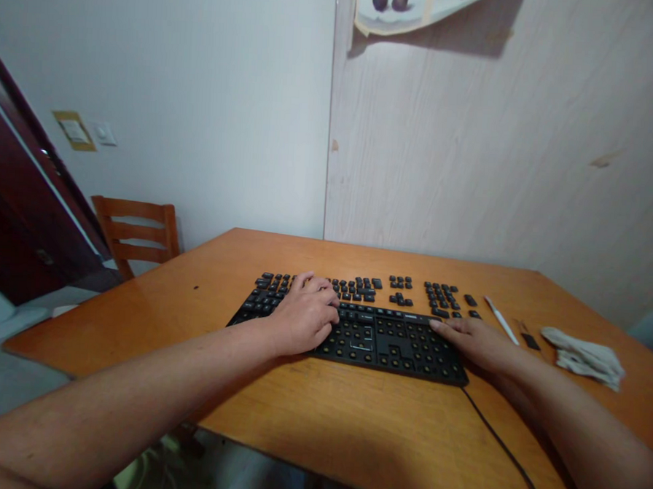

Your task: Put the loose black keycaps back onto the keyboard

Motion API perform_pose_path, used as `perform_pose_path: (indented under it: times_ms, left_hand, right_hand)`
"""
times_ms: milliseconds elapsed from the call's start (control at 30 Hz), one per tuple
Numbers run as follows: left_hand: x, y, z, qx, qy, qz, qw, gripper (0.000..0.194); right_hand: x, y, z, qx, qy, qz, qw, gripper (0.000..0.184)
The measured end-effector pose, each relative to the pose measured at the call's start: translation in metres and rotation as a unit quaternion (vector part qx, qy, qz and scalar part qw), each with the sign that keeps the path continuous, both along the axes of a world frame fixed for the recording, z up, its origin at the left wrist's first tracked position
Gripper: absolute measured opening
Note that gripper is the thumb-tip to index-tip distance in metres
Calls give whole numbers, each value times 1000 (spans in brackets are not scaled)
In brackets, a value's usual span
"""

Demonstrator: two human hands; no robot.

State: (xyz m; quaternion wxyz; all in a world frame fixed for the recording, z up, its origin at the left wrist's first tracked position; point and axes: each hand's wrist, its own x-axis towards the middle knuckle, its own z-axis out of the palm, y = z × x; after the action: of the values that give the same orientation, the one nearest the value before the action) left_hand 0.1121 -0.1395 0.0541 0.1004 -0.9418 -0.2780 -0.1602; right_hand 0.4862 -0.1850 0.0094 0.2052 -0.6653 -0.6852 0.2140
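Note:
A black keyboard (389,363) lies on the wooden table, its right part stripped down to bare key sockets. Some keycaps sit at its left end. My left hand (307,315) is over the middle of it, fingers curled and pressed together near the top rows; what they hold, if anything, is hidden. At the right end, my right hand (467,338) grips the keyboard's edge, thumb on top and the other fingers out of sight. Loose black keycaps (360,290) lie in groups behind the keyboard, with a number-pad group (443,296) farther right.
To the right lie a white pen-like tool (500,319), a small dark item (529,340) and a crumpled pale cloth (583,354). The keyboard's cable (505,447) runs toward the front edge of the table (317,419). A wooden chair (138,231) stands at the back left.

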Motion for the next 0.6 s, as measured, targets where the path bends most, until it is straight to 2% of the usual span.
perform_pose_path:
  times_ms: [133,400,600]
  left_hand:
    - [0,0,0,-7,-9,4,1000,21]
    - [-1,1,-1,-14,-15,6,1000,21]
    - [0,2,-2,-17,-12,10,1000,21]
  right_hand:
    - [1,1,1,-51,16,18,998,58]
    - [-4,-2,6,-38,-7,7,999,59]
    - [0,1,1,-35,15,12,999,59]
